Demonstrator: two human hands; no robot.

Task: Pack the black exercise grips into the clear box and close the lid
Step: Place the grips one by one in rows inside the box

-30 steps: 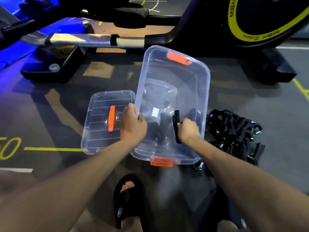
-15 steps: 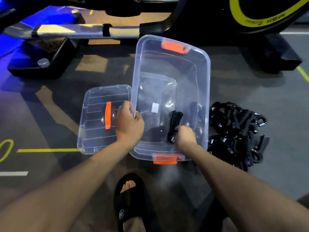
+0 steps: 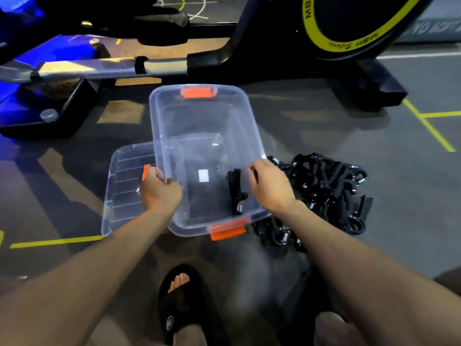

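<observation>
Right hand (image 3: 270, 187) loosely curled, empty, nearer; grips (image 3: 329, 193) piled at 3 o'clock; left hand (image 3: 159, 193) gripping box (image 3: 199, 116) rim

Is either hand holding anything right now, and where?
The left hand grips the clear plastic box by its left rim. The right hand holds nothing; it hangs above the box's right rim.

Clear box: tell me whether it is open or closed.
Open. The clear box has no lid on; its lid lies on the floor to its left, and one black grip lies inside.
</observation>
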